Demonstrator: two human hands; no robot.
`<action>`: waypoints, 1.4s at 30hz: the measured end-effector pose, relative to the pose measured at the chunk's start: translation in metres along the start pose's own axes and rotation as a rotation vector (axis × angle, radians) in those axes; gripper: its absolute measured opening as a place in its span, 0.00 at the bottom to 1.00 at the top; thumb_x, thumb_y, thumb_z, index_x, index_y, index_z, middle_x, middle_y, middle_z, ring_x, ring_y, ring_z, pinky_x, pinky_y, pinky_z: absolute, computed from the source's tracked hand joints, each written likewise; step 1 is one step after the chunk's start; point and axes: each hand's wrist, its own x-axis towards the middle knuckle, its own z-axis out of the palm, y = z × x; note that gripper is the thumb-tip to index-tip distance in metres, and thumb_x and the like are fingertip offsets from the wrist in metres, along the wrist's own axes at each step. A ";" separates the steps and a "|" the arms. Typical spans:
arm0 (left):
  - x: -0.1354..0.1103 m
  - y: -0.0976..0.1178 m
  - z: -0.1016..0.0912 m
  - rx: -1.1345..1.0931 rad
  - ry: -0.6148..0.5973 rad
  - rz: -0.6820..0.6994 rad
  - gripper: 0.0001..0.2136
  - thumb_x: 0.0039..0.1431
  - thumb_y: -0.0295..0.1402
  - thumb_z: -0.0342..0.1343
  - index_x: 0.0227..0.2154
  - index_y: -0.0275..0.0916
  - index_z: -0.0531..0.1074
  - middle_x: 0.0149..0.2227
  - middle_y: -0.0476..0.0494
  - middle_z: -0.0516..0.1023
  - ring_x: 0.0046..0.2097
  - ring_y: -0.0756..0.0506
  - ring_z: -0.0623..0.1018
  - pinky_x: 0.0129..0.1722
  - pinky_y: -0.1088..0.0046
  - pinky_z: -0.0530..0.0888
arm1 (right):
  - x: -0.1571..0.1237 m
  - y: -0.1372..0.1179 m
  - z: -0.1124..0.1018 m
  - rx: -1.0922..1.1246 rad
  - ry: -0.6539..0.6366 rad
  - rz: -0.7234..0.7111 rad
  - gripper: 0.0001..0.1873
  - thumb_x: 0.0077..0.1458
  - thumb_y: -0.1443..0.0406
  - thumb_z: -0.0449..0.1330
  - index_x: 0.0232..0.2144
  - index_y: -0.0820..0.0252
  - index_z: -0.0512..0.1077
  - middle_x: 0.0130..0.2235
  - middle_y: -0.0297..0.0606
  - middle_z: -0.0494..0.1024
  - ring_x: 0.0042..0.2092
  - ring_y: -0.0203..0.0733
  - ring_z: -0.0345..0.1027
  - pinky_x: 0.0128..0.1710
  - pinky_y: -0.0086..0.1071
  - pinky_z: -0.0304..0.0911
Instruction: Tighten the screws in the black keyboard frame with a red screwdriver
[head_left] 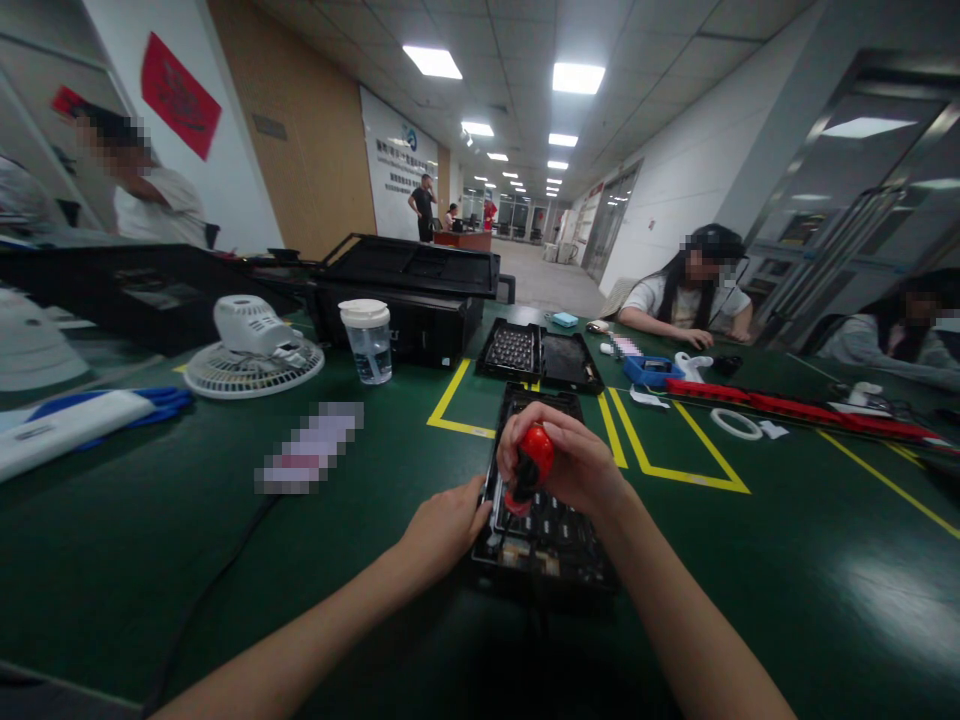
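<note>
My right hand is wrapped round a red-and-black screwdriver, its rounded red handle end pointing up toward me. The shaft and tip are hidden. Below it lies an open black plastic case with rows of dark moulded slots and some small metallic and tan parts at its near end. My left hand grips the left edge of this case, thumb on the rim and fingers along its side. Just behind stands a second open black case, filled with rows of small round pieces.
Yellow tape marks boxes on the green table. To the left are a phone with a cable, a white fan, a lidded cup and a large black box. A person sits across at the right, beyond a blue tray.
</note>
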 end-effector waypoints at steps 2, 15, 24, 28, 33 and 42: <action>0.000 -0.001 0.000 -0.002 0.005 0.006 0.15 0.62 0.39 0.39 0.47 0.41 0.61 0.42 0.40 0.75 0.44 0.43 0.75 0.41 0.69 0.69 | 0.000 0.000 -0.002 0.013 -0.007 -0.003 0.10 0.53 0.60 0.50 0.32 0.61 0.66 0.29 0.38 0.69 0.30 0.38 0.65 0.31 0.33 0.62; -0.002 0.002 -0.002 -0.001 -0.008 -0.021 0.16 0.62 0.39 0.38 0.49 0.41 0.59 0.44 0.40 0.74 0.46 0.43 0.74 0.42 0.69 0.69 | 0.000 -0.002 -0.007 0.000 0.032 0.002 0.10 0.52 0.59 0.52 0.33 0.60 0.64 0.31 0.38 0.70 0.33 0.40 0.66 0.33 0.36 0.64; -0.002 0.002 -0.001 -0.018 0.013 0.000 0.16 0.62 0.40 0.38 0.48 0.41 0.60 0.42 0.40 0.75 0.43 0.43 0.75 0.40 0.69 0.69 | -0.002 -0.005 -0.010 -0.011 -0.008 0.003 0.08 0.54 0.61 0.52 0.34 0.59 0.64 0.34 0.38 0.72 0.32 0.38 0.68 0.36 0.38 0.65; -0.002 0.001 0.000 -0.022 0.009 -0.010 0.15 0.62 0.39 0.38 0.48 0.41 0.60 0.42 0.40 0.75 0.43 0.43 0.75 0.40 0.69 0.69 | -0.002 -0.007 -0.010 -0.042 0.010 0.005 0.08 0.54 0.61 0.53 0.34 0.59 0.63 0.35 0.39 0.72 0.33 0.38 0.68 0.37 0.38 0.65; -0.001 0.000 0.002 -0.021 0.017 -0.007 0.15 0.61 0.39 0.39 0.48 0.40 0.60 0.42 0.40 0.75 0.44 0.43 0.75 0.41 0.69 0.69 | -0.003 -0.010 -0.012 -0.062 0.015 -0.009 0.06 0.54 0.63 0.53 0.34 0.59 0.64 0.35 0.38 0.72 0.34 0.38 0.68 0.37 0.38 0.65; -0.001 0.000 0.001 -0.012 0.023 0.001 0.16 0.62 0.40 0.38 0.49 0.41 0.60 0.42 0.40 0.75 0.43 0.44 0.75 0.40 0.70 0.69 | -0.002 -0.013 -0.013 -0.085 -0.003 -0.057 0.02 0.55 0.65 0.55 0.32 0.59 0.64 0.35 0.38 0.71 0.34 0.37 0.67 0.34 0.33 0.65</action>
